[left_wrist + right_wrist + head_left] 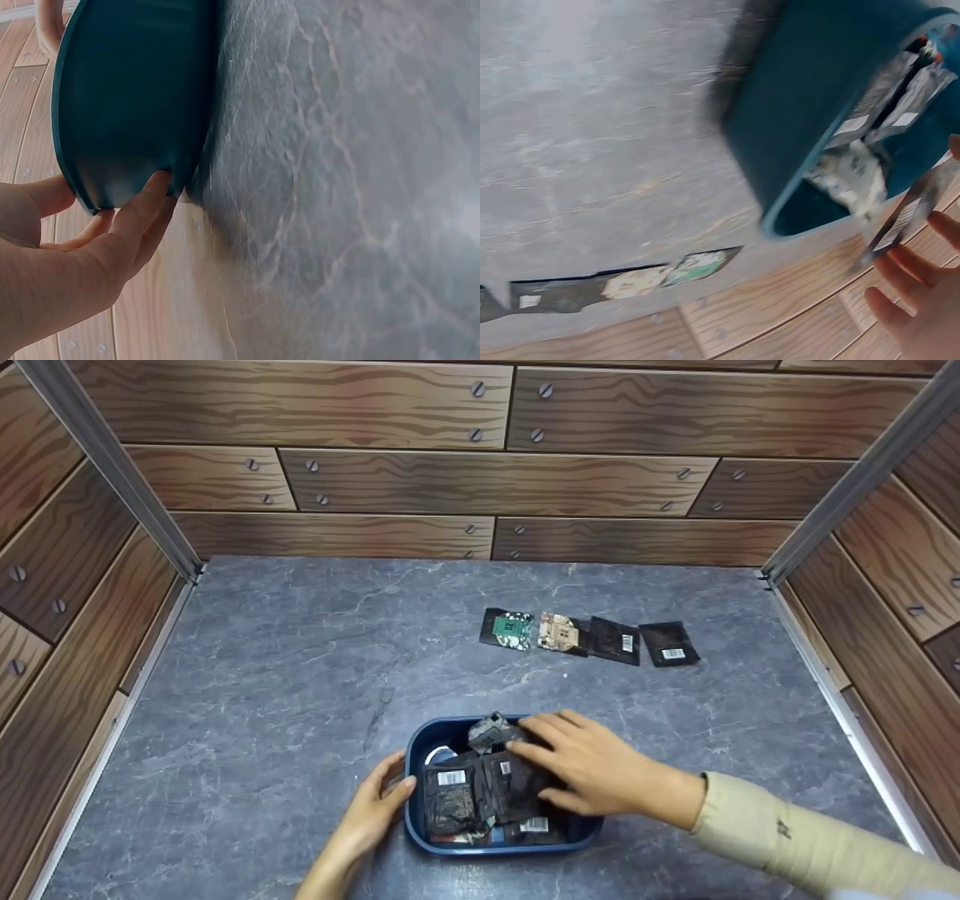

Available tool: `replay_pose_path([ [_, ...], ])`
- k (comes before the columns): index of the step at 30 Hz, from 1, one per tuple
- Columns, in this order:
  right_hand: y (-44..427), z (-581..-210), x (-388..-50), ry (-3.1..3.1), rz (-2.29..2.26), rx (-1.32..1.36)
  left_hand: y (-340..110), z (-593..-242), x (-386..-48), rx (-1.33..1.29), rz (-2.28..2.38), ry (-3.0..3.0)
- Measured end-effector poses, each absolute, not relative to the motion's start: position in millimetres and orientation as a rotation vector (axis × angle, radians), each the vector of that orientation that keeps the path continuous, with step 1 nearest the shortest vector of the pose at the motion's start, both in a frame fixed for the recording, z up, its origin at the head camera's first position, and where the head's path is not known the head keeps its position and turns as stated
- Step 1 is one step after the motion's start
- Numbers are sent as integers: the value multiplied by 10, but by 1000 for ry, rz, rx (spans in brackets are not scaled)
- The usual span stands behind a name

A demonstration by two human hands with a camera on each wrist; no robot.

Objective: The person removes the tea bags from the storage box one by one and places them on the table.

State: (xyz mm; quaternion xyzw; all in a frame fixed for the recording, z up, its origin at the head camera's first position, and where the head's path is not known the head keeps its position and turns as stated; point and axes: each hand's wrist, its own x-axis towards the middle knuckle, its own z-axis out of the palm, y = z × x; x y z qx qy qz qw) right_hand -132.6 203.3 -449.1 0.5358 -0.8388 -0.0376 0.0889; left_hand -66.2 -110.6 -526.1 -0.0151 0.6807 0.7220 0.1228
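Observation:
A dark blue plastic bin (502,851) stands on the floor in front of me, filled with black sachets (454,802) bearing white barcode labels. My left hand (375,802) grips its left end, thumb by the rim and fingers against the outer wall (127,105). Over the bin's right side, my right hand (592,765) has its fingers spread around a black sachet (904,221), which it pinches between thumb and fingers in the right wrist view. A crumpled grey packet (491,733) lies near the far rim.
Beyond the bin, a row of sachets lies on the grey marbled surface: one with a green label (512,630), one beige (559,632), and two black with barcodes (615,640). Wood-patterned walls (390,480) and metal posts (862,472) enclose the area.

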Motion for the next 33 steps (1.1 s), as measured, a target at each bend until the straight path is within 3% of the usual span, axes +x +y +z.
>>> replay_pose_path([
  [33, 3201, -4491, -1866, -2685, 95, 966, -1102, -5263, -667, -23, 2086, 2046],
])
